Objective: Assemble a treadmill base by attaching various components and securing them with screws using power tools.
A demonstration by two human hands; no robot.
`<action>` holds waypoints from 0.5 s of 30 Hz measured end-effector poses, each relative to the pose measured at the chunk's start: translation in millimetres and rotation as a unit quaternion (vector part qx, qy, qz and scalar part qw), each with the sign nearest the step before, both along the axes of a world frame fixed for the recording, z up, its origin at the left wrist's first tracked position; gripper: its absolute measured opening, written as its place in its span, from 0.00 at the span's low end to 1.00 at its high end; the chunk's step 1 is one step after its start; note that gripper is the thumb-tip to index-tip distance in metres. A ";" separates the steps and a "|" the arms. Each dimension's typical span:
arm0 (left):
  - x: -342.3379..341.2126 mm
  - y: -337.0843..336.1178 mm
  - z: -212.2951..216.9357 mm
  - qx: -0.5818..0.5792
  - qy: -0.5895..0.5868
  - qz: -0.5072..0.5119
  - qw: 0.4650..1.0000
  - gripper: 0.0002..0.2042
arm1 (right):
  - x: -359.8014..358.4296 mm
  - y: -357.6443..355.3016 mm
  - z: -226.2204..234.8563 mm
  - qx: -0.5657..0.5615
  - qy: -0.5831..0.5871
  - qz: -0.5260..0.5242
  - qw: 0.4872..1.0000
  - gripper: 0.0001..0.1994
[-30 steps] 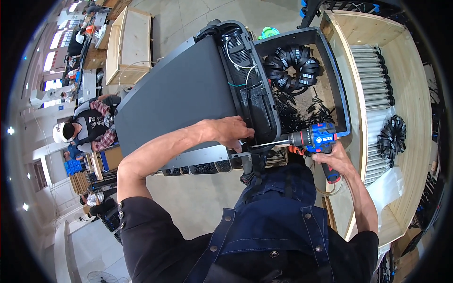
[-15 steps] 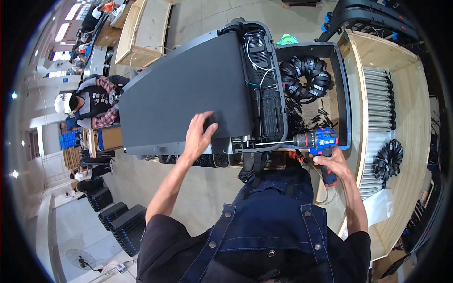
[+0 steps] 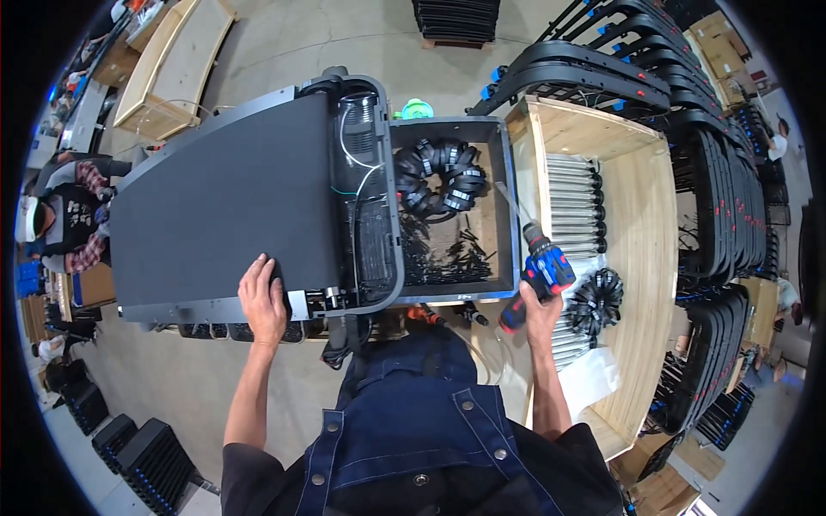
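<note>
Lying across the belt's near edge, my left hand (image 3: 262, 301) has its fingers stretched out and grips nothing. The black belt (image 3: 228, 198) covers a treadmill deck with a grey side rail (image 3: 215, 310). At the deck's right end, an open motor bay (image 3: 366, 232) shows a white and a green wire. My right hand (image 3: 540, 318) is wrapped round the handle of a blue and black cordless drill (image 3: 551, 262). A long thin bit points away from me, over the right wall of a dark bin (image 3: 514, 215), apart from the treadmill.
The bin holds a ring of black bundled bands (image 3: 440, 179) and loose black pieces. Right of it stands a wooden crate (image 3: 641, 258) with metal rollers (image 3: 575, 206) and another black bundle (image 3: 595, 297). Black frames (image 3: 594, 73) stack behind. A co-worker (image 3: 73, 215) is at the left.
The drill has swung from pointing left at the treadmill's corner to pointing away over the bin's right wall. My left hand stays by the belt edge. The view has shifted right.
</note>
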State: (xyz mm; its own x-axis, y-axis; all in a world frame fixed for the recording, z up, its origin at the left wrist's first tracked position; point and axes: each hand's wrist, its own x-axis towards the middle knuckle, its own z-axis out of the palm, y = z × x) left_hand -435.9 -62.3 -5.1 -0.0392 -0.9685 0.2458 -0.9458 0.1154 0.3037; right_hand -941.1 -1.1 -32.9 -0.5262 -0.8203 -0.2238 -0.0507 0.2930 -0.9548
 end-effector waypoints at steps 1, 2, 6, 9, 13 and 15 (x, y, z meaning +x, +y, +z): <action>-2.3 -1.7 -0.7 -0.001 -0.001 -0.001 1.000 0.18 | 0.6 -6.7 -12.8 -0.050 0.057 -0.038 0.996 0.15; -2.4 -1.3 -1.0 0.003 -0.003 0.003 1.000 0.18 | -2.1 -14.1 -29.2 -0.030 0.071 -0.054 0.996 0.15; -11.4 -5.7 -0.2 0.014 0.000 0.000 1.000 0.17 | -5.6 -34.1 -74.6 -0.009 0.166 -0.081 0.983 0.18; -10.5 -3.5 0.8 0.010 -0.003 0.005 1.000 0.17 | 1.3 -40.5 -79.1 0.067 0.264 -0.025 0.962 0.27; -13.7 -7.1 1.4 -0.006 0.024 -0.001 1.000 0.17 | -7.2 -30.7 -89.8 0.078 0.341 -0.030 0.936 0.32; -6.5 -5.7 -2.8 -0.008 0.023 0.002 1.000 0.17 | 3.8 -30.2 -70.0 0.097 0.264 0.000 0.960 0.27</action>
State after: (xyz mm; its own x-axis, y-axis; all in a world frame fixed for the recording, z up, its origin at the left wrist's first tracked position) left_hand -442.4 -68.0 -7.9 -0.0235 -0.9648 0.2619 -0.9316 0.1161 0.3444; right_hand -937.3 -31.3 -102.9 -0.6084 -0.7901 -0.0747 -0.5122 0.4628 -0.7235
